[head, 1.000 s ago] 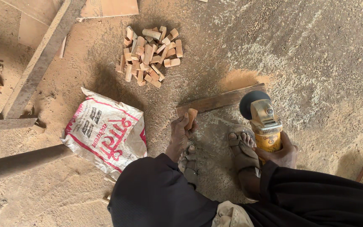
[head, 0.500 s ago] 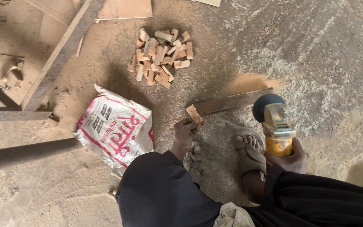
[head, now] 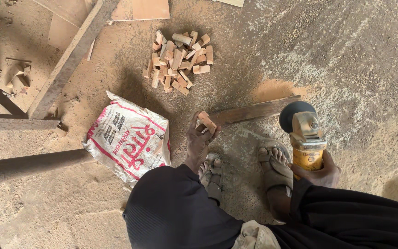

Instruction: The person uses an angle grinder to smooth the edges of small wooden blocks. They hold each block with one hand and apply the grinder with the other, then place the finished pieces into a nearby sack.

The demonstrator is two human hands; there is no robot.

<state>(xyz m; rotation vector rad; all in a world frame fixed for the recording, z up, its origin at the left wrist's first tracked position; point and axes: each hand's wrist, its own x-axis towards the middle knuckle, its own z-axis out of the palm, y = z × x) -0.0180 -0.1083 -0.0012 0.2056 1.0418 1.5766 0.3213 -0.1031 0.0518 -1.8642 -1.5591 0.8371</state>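
Observation:
My left hand (head: 198, 140) pinches a small cut wooden block (head: 206, 121) just off the near end of a long wooden strip (head: 254, 110) that lies on the sandy floor. My right hand (head: 321, 169) grips the yellow body of an angle grinder (head: 306, 138); its dark disc guard (head: 293, 113) sits at the far right end of the strip. Both my sandalled feet (head: 272, 163) rest on the ground below the strip. A heap of several similar wooden blocks (head: 178, 62) lies farther away.
A white printed sack (head: 127, 136) lies to the left of my left arm. Timber beams (head: 70, 60) and a dark frame (head: 5, 115) cross the left side. Flat boards (head: 139, 9) lie at the top. Orange sawdust (head: 275, 87) is piled behind the strip.
My left hand has lifted the small block slightly away from the strip's end. The grinder stays by the strip's right end. The view has shifted a little.

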